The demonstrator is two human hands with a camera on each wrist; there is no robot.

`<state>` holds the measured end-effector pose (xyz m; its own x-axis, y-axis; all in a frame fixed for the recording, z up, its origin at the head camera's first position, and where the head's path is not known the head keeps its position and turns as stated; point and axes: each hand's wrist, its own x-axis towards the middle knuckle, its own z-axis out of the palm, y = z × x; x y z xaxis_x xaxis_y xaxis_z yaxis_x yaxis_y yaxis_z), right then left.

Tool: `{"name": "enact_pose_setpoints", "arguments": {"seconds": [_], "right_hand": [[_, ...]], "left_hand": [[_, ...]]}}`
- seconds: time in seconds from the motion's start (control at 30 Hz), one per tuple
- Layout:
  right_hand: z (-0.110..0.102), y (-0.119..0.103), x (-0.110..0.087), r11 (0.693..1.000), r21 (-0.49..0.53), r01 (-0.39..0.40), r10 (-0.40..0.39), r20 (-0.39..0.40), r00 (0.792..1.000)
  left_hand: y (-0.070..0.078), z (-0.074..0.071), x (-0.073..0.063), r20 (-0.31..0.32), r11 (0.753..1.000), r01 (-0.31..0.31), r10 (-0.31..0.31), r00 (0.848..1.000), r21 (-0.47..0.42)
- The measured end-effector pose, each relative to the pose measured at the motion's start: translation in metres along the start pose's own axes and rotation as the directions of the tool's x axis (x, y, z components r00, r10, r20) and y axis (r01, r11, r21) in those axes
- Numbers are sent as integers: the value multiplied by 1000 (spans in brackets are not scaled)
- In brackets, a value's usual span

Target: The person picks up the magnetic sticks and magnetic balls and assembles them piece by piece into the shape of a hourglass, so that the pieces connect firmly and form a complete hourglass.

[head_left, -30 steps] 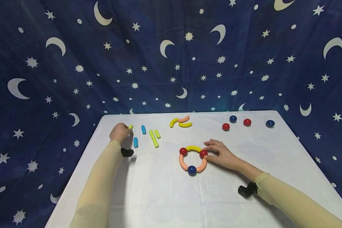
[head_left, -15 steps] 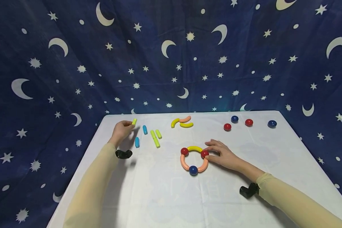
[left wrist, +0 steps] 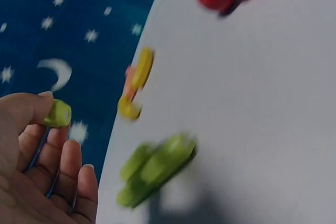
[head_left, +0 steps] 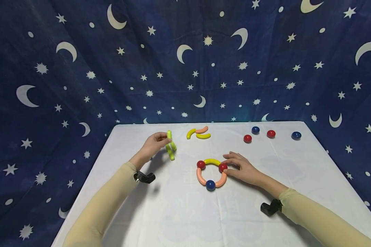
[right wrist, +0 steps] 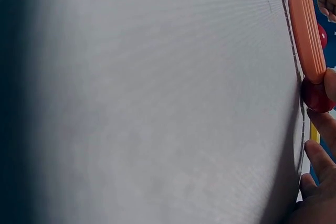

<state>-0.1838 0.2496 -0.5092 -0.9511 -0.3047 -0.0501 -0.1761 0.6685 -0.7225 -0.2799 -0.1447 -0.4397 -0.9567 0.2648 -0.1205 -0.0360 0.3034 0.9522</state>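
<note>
My left hand (head_left: 153, 146) pinches a lime-green rod (left wrist: 59, 114) between thumb and index finger, raised above the table. Below and beside it more lime-green rods (head_left: 170, 155) lie on the cloth. A ring of balls and curved bars lies at mid-table: a yellow curved bar (head_left: 211, 161), two salmon curved bars (head_left: 200, 177), a blue ball (head_left: 210, 185), a red ball (head_left: 201, 165) at left and another red ball (head_left: 223, 167) at right. My right hand (head_left: 243, 170) holds that right-hand red ball between thumb and index finger, its other fingers spread.
At the back middle are two yellow curved bars (head_left: 203, 136) and a salmon one (head_left: 202, 130). Several red and blue balls (head_left: 247, 138) sit at the back right. The blue rods are almost wholly hidden behind my left hand. A starry cloth (head_left: 185, 68) hangs behind the white table (head_left: 179, 212).
My left hand has lifted the lime-green rod from the far left and carried it right, over the other green rods. The right hand stays at the ring's red ball.
</note>
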Motion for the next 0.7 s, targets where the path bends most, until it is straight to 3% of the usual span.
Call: {"name": "enact_pose_setpoints", "arguments": {"seconds": [0.1, 0.3, 0.47, 0.7], "right_hand": [[1, 1, 0, 1000, -4, -7, 7, -2, 1000], [1, 1, 0, 1000, -6, 3, -3, -5, 1000], [0, 0, -1, 1000, -8, 15, -15, -5, 1000], [0, -1, 0, 1000, -1, -3, 3, -2, 1000]], "left_hand": [[3, 17, -3, 48, 1000, -11, 11, 999, -7], [5, 45, -10, 130, 995, -61, 51, 990, 78], [4, 63, -15, 202, 985, -134, 110, 973, 107], [-2, 82, -18, 276, 971, -184, 137, 951, 154]]}}
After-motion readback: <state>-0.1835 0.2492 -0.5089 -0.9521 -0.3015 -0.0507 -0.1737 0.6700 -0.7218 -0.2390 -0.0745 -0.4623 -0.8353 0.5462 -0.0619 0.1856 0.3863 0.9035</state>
